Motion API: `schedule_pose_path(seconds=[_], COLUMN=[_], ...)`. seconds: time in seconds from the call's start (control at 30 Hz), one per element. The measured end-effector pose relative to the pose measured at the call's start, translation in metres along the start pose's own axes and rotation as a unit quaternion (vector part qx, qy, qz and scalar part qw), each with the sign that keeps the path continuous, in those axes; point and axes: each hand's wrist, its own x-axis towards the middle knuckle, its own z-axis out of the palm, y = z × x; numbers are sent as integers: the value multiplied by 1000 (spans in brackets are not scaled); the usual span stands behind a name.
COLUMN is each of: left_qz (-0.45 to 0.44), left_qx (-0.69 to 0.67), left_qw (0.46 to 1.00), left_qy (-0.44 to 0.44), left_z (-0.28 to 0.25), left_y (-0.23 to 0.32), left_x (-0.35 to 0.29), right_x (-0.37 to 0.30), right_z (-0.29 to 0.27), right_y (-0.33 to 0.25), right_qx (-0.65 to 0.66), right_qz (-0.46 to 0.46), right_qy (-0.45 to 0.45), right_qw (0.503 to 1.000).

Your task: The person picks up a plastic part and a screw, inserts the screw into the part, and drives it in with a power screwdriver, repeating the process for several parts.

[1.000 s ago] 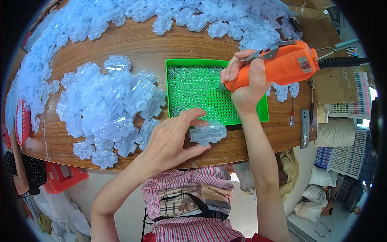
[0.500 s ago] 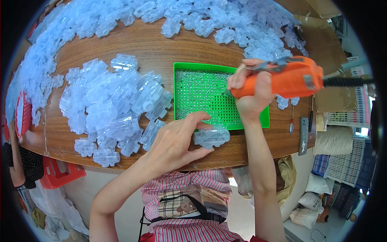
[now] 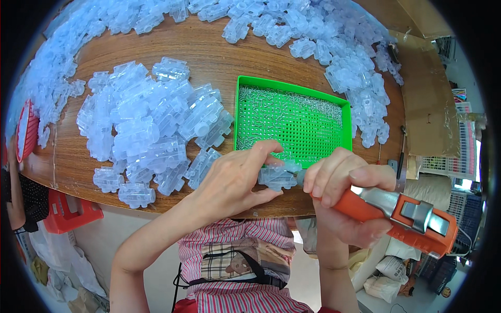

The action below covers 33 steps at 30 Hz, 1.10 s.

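At the table's near edge, my left hand (image 3: pixel 232 175) grips a clear plastic housing (image 3: pixel 277 178) between thumb and fingers. My right hand (image 3: pixel 344 195) is wrapped around an orange electric screwdriver (image 3: pixel 407 221), held nearly level with its tip end turned left. That tip end meets the right side of the housing; whether a screw sits there is hidden. Just beyond both hands lies a green tray (image 3: pixel 346 122) with a grid of holes, with many small silver screws (image 3: pixel 261 112) scattered over it. Left of my left hand is a heap of similar clear housings (image 3: pixel 141 122).
More clear plastic parts (image 3: pixel 292 21) bank along the far and left sides of the wooden table (image 3: pixel 209 49). A red basket (image 3: pixel 27 130) stands at the left edge, near another person's arm (image 3: pixel 16 188). A red stool (image 3: pixel 70 211) is below. Cardboard (image 3: pixel 430 94) borders the right side.
My right hand has brought the screwdriver from over the tray down and toward me, to the housing's right side. My left hand still holds the housing. The view has shifted slightly.
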Motion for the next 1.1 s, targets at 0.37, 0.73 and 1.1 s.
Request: schedule_pose_path(seconds=[0.37, 0.73, 1.1], left_qz=[44, 84, -125], left_qx=[-6, 28, 385], left_qw=[998, 995, 867], left_qy=[40, 51, 290], left_z=[0, 5, -171], left_y=[-9, -3, -1], left_x=[-1, -10, -43], right_x=[1, 13, 19], right_z=[17, 10, -71], right_y=[6, 7, 22], right_qx=[-56, 110, -47], right_qz=[60, 64, 46], right_qy=[-10, 66, 127], right_qw=[997, 990, 990])
